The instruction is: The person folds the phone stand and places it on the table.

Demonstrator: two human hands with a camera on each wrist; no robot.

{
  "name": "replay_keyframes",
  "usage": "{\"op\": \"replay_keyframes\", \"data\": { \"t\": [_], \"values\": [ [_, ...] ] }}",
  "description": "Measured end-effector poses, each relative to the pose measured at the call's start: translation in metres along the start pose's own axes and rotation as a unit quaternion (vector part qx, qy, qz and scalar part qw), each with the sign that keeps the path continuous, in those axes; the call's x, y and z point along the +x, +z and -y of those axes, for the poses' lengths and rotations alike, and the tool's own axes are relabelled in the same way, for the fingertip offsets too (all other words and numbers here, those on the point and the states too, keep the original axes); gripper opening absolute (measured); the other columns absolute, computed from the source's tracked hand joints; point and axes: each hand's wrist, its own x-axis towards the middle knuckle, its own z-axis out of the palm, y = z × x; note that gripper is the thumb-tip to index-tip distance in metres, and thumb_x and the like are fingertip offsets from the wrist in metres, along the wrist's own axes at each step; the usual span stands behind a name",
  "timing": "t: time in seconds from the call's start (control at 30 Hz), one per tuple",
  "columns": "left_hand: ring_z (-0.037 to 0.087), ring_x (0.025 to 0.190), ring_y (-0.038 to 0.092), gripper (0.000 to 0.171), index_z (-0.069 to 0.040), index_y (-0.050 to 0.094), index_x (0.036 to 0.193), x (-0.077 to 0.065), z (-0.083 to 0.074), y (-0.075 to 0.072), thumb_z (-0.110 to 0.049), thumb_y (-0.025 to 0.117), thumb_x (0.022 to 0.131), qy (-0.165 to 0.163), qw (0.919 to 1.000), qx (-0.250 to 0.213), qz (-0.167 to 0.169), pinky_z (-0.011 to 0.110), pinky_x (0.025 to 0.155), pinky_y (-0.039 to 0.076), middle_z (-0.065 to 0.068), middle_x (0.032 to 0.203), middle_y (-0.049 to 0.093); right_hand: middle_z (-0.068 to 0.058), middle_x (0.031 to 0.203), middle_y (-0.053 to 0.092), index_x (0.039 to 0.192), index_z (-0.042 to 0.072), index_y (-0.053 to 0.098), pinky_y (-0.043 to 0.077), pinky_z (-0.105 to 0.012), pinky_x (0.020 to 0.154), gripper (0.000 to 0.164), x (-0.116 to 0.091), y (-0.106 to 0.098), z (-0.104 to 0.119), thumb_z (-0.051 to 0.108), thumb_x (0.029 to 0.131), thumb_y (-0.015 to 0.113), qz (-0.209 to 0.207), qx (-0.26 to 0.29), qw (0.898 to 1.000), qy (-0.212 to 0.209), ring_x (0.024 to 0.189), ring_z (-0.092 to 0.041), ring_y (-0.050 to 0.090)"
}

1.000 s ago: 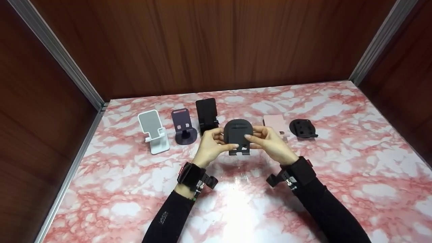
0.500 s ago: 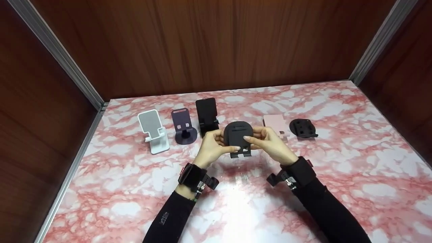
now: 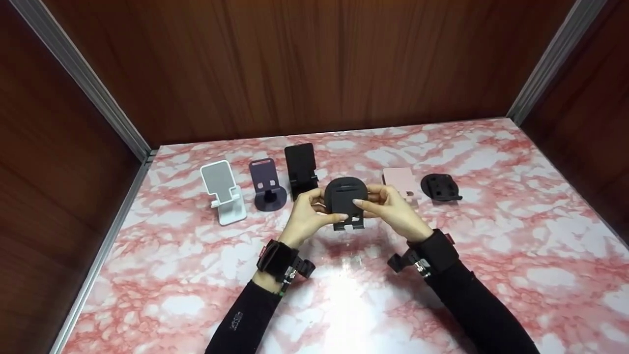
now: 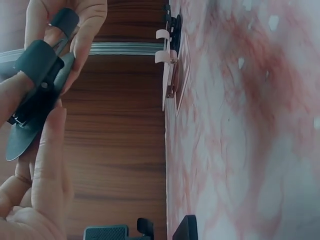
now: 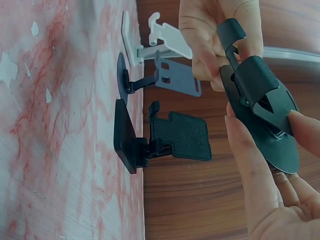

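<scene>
Both hands hold a black phone stand [image 3: 345, 194] with a round base, folded nearly flat, up in front of the body. My left hand [image 3: 308, 214] pinches its left side, thumb across the lower front near the hooked lip. On the opposite side my right hand [image 3: 395, 209] grips the edge, with the thumb pressing on the plate's face. In the right wrist view, the stand's curved hooks [image 5: 257, 82] stick out from the plate, and the round base [image 5: 280, 152] lies close behind it. Most fingers of both hands are hidden behind the base.
To the left stand a white phone stand [image 3: 219, 182], a dark purple one [image 3: 264, 174] and a black one [image 3: 300, 160], all unfolded. A pink stand [image 3: 399, 178] and a folded black round-based stand [image 3: 442, 188] lie at the right. Wood panels [image 3: 324, 69] enclose the marbled table [image 3: 196, 275].
The held phone stand has dropped slightly and tilted a little, its lip now lower in the head view. Both hands keep their hold; the other stands have not moved.
</scene>
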Motion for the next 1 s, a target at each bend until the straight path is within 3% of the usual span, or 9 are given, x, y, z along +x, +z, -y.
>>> {"op": "replay_keyframes", "data": {
  "t": [0.2,0.37,0.5,0.7,0.9,1.0],
  "values": [
    [0.024,0.11,0.065,0.049,-0.008,0.062,0.13,-0.004,-0.008,-0.012,-0.018,0.079,0.084,0.042,0.9969,0.057,0.034,0.036,0.094,0.057,0.01,0.123,0.068,-0.006,0.108,0.074,0.134,-0.01,0.052,0.061,-0.032,0.085,0.042,0.0,-0.006,0.003,0.008,0.097,0.061,-0.031,-0.006,1.0,-0.006,0.092,-0.013,0.073],
    [0.027,0.132,0.053,0.055,-0.01,0.052,0.142,-0.011,-0.014,-0.029,-0.02,0.071,0.091,0.074,0.9894,0.125,0.005,0.044,0.11,0.046,0.011,0.142,0.057,-0.009,0.114,0.073,0.136,-0.009,0.05,0.06,-0.034,0.087,0.044,0.004,-0.019,0.01,0.01,0.098,0.061,-0.052,0.008,0.998,-0.019,0.093,-0.015,0.074],
    [0.028,0.143,0.04,0.061,-0.014,0.042,0.15,-0.018,-0.018,-0.043,-0.028,0.065,0.096,0.092,0.9749,0.202,-0.02,0.048,0.119,0.034,0.01,0.154,0.044,-0.004,0.107,0.075,0.133,-0.009,0.052,0.06,-0.031,0.086,0.043,0.008,-0.03,0.017,0.014,0.098,0.062,-0.073,-0.004,0.997,-0.021,0.091,-0.013,0.074],
    [0.028,0.154,0.013,0.068,-0.018,0.023,0.158,-0.029,-0.02,-0.053,-0.039,0.053,0.101,0.095,0.9429,0.319,-0.01,0.056,0.124,0.015,0.006,0.166,0.017,0.005,0.102,0.075,0.135,-0.005,0.052,0.06,-0.021,0.071,0.046,0.012,-0.039,0.021,0.022,0.099,0.061,-0.09,-0.023,0.996,0.01,0.09,-0.011,0.074],
    [0.034,0.154,-0.001,0.076,-0.015,0.013,0.16,-0.039,-0.013,-0.051,-0.044,0.051,0.101,0.126,0.8891,0.438,-0.039,0.058,0.125,0.006,0.008,0.168,0.003,0.002,0.103,0.076,0.137,-0.004,0.051,0.056,-0.016,0.057,0.048,0.02,-0.043,0.015,0.023,0.099,0.061,-0.082,-0.025,0.996,0.025,0.087,-0.012,0.075],
    [0.035,0.154,0.0,0.077,-0.013,0.015,0.159,-0.042,-0.008,-0.052,-0.046,0.052,0.1,0.134,0.8702,0.47,-0.063,0.058,0.125,0.007,0.009,0.168,0.006,-0.001,0.103,0.076,0.137,-0.005,0.051,0.054,-0.015,0.054,0.048,0.025,-0.046,0.012,0.022,0.099,0.06,-0.079,-0.036,0.996,0.032,0.083,-0.011,0.075]
  ]
}}
